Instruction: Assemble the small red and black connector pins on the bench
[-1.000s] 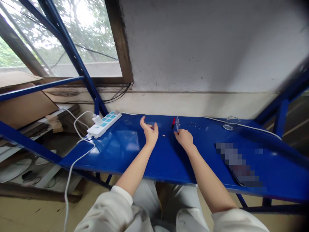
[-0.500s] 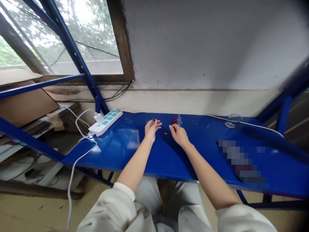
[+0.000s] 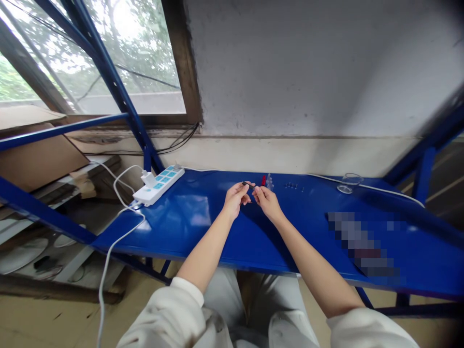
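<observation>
A small dark rod-shaped piece (image 3: 248, 184) sits in my left hand (image 3: 235, 199), gripped between thumb and fingers above the blue table. Its exact kind is too small to tell. My right hand (image 3: 267, 202) is closed in a pinch at the right end of that piece, the fingertips of both hands almost meeting. Whatever lies between the right fingertips is hidden. Just behind my right hand are a small red object (image 3: 263, 180) and a clear, knobbly plastic strip (image 3: 269, 181). Several tiny dark parts (image 3: 291, 185) lie in a row to their right.
On the blue table (image 3: 195, 232), a white power strip (image 3: 159, 185) with a plug and cable occupies the left end. A clear round dish (image 3: 345, 187) stands at the back right near a white cable (image 3: 391, 190). A pixelated dark area covers the right front. Blue posts frame both ends.
My hands have come together: the left moved right, turning the dark piece toward the right hand. My right fingertips now meet its end.
</observation>
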A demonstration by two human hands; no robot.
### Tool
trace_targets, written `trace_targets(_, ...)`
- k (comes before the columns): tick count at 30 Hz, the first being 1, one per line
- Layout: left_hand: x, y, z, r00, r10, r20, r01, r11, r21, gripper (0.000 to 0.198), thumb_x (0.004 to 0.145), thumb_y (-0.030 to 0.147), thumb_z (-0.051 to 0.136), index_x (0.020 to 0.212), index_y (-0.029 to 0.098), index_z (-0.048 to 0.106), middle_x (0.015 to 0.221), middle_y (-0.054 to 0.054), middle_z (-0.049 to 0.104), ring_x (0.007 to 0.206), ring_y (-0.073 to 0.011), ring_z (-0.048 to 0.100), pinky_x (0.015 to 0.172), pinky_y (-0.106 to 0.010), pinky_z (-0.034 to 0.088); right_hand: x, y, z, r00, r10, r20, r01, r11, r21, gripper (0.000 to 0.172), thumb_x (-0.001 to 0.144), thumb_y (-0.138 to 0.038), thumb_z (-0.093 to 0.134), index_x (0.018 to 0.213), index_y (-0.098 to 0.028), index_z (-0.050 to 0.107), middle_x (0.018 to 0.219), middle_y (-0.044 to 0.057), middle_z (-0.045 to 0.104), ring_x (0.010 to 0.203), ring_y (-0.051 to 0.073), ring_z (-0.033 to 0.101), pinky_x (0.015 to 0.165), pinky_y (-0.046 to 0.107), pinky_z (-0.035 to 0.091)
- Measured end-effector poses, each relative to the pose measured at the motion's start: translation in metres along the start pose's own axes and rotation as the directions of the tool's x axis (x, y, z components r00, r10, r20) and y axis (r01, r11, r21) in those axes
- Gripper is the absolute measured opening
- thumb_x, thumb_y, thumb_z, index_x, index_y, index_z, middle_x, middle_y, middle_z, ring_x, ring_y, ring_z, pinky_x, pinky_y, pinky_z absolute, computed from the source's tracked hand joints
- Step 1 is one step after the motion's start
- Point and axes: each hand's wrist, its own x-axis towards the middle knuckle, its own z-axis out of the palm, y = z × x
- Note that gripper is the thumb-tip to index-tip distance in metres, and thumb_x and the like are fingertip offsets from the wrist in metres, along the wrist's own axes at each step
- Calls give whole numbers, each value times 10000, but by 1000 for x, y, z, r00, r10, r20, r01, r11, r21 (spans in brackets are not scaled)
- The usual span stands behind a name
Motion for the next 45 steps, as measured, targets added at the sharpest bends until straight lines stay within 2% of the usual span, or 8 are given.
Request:
trace_targets(7, 1, -5, 2, 996, 40, -84, -39, 999, 13, 339, 651, 341, 666, 902, 127, 593, 747, -24, 586, 445, -35, 475, 356, -160, 285, 1, -1, -4, 998, -64, -9, 64, 995, -72, 349, 794, -505, 421, 720, -176, 510, 557, -23, 478, 489, 91, 429, 484, 209, 350)
trace_targets(11, 2, -6, 1, 995, 51, -85, -51, 999, 7, 327, 673, 346, 648, 910, 127, 595, 621, 10, 519, 424, -35, 444, 360, -161, 274, -2, -8, -9, 991, -131, -5, 129, 978, -165, 306, 805, -462, 422, 759, -176, 521, 584, -9, 511, 505, 101, 459, 494, 214, 356)
trace_targets(18, 2, -4, -3, 990, 50, -136, -51, 999, -8, 291, 711, 382, 608, 846, 124, 606, 639, 23, 475, 356, 8, 332, 346, -167, 236, -1, -4, -12, 965, -261, -19, 237, 904, -356, 253, 812, -405, 432, 873, -186, 543, 695, 16, 581, 483, 92, 448, 516, 221, 369)
trace_targets(22, 3, -5, -4, 992, 65, -112, -65, 998, 8, 292, 712, 379, 611, 859, 128, 603, 667, 13, 492, 363, 4, 355, 347, -167, 241, -3, -5, -11, 977, -208, -51, 179, 924, -339, 302, 819, -455, 406, 906, -189, 518, 728, 24, 596, 480, 98, 457, 517, 223, 376)
trace_targets(29, 2, -6, 0, 989, 103, -109, -90, 989, 119, 294, 724, 403, 592, 838, 132, 595, 645, 21, 479, 352, 8, 341, 340, -162, 236, -6, -16, -10, 990, -141, 22, 139, 914, -381, 397, 865, -469, 285, 735, -192, 537, 538, 6, 546, 483, 118, 501, 527, 214, 362)
trace_targets(33, 2, -5, 2, 986, 76, -149, -63, 994, 93, 285, 739, 416, 569, 810, 140, 561, 578, 54, 404, 331, 14, 281, 330, -157, 202, -6, -17, -10, 987, -150, 58, 159, 867, -471, 378, 871, -449, 280, 821, -195, 556, 624, 27, 586, 536, 132, 532, 532, 212, 357)
trace_targets(38, 6, -5, -6, 961, 52, -272, -36, 997, 66, 303, 747, 446, 547, 772, 145, 530, 496, 87, 300, 314, 4, 234, 323, -157, 178, -6, -17, -16, 983, -162, 86, 181, 778, -601, 289, 871, -364, 319, 1014, -228, 531, 843, 45, 640, 654, 151, 583, 593, 218, 371)
trace_targets(45, 6, -6, -4, 966, 61, -250, -39, 995, 93, 358, 716, 486, 563, 762, 132, 528, 554, 57, 428, 307, 5, 297, 311, -160, 209, -6, -16, -15, 980, -154, 126, 199, 785, -587, 285, 867, -358, 329, 1026, -208, 511, 784, 39, 640, 587, 141, 564, 550, 216, 348)
